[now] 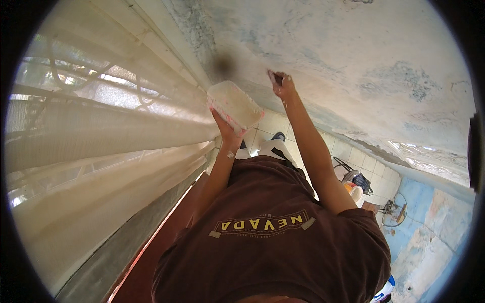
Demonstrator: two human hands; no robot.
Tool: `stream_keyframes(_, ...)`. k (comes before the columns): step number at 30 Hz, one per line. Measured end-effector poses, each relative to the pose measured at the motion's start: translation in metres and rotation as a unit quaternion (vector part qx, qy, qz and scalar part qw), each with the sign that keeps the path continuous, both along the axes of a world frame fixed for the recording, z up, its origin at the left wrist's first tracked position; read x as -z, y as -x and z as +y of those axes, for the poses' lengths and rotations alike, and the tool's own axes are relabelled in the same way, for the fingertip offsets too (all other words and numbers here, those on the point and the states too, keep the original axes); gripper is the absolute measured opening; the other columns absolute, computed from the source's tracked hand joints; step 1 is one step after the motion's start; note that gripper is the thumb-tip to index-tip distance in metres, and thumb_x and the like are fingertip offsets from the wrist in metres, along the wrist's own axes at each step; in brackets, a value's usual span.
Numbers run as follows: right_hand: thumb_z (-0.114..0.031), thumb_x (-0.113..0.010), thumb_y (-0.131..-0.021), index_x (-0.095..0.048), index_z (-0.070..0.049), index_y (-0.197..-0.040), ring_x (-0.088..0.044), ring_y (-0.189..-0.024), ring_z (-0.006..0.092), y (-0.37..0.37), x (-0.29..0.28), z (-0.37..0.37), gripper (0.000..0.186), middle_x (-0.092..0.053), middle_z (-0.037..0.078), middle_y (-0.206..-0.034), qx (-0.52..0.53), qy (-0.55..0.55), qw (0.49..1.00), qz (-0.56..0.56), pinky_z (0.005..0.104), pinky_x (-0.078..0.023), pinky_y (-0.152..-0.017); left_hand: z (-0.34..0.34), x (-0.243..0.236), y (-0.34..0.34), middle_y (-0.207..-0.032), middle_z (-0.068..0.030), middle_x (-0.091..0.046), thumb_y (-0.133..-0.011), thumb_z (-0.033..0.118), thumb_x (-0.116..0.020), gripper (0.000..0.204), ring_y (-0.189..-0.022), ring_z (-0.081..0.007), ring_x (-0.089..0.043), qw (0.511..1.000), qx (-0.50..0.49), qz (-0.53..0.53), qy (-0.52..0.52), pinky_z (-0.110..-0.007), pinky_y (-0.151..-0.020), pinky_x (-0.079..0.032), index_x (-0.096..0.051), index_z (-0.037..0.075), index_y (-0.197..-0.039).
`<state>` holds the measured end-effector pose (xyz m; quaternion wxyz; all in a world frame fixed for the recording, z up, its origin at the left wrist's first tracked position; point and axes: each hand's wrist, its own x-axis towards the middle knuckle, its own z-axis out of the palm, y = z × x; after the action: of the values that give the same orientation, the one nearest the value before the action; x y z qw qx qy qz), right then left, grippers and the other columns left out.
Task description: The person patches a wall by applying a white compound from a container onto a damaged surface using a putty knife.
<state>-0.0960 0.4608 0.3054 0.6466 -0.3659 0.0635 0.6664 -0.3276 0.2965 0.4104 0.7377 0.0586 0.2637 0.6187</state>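
My left hand (227, 126) holds a pale, rounded-rectangular container (233, 103) with pink smears on its rim and side, raised in front of me near the curtain. My right hand (283, 87), flecked with white, is closed on a small dark tool (277, 78) whose shape is hard to make out. It is held up beside the mottled white wall (353, 60), to the right of the container. I cannot tell whether the tool touches the wall. A dark blurred patch shows just above the container.
Sheer curtains (76, 126) over a barred window line my left, above a grey ledge (101, 257). Below lie floor tiles (343, 149) and my feet. At the right are a bucket (355, 194), a dark bag (361, 182), a wire-ringed object (396, 209) and a patchy blue wall (424, 237).
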Motion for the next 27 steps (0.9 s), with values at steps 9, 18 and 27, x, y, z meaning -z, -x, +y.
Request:
stream_keyframes(9, -0.007, -0.036, -0.098, -0.051, 0.013, -0.11, -0.058, -0.112, 0.0323, 0.038, -0.183, -0.055, 0.028, -0.056, 0.025, -0.121, 0.106, -0.203, 0.969, -0.089, 0.036, -0.047, -0.106, -0.012, 0.006, 0.026, -0.15, -0.0055, -0.031, -0.09, 0.073, -0.034, 0.082, -0.135, -0.0273, -0.035, 0.999, -0.024, 0.036, 0.023, -0.046, -0.108, -0.038, -0.019, 0.021, -0.151)
stream_keyframes(18, -0.006, -0.037, -0.098, -0.054, 0.011, -0.104, -0.061, -0.1, 0.0303, 0.029, -0.006, -0.011, 0.025, -0.059, 0.024, -0.109, 0.004, 0.046, 0.999, -0.002, 0.0365, -0.053, -0.098, -0.01, 0.009, 0.016, -0.147, -0.0067, -0.036, -0.093, 0.07, -0.034, 0.076, -0.133, -0.0302, -0.039, 0.999, 0.041, -0.008, 0.015, -0.051, -0.108, -0.038, -0.024, 0.021, -0.15)
stream_keyframes(27, -0.009, -0.046, -0.098, -0.055, 0.012, -0.103, -0.06, -0.104, 0.0264, 0.035, -0.201, -0.055, 0.024, -0.061, 0.02, -0.108, 0.044, -0.222, 0.954, -0.197, 0.0347, -0.052, -0.098, -0.019, 0.013, 0.03, -0.147, -0.0048, -0.038, -0.095, 0.067, -0.033, 0.072, -0.133, -0.0281, -0.041, 0.999, 0.04, 0.013, 0.035, -0.049, -0.108, -0.038, -0.027, 0.02, -0.149)
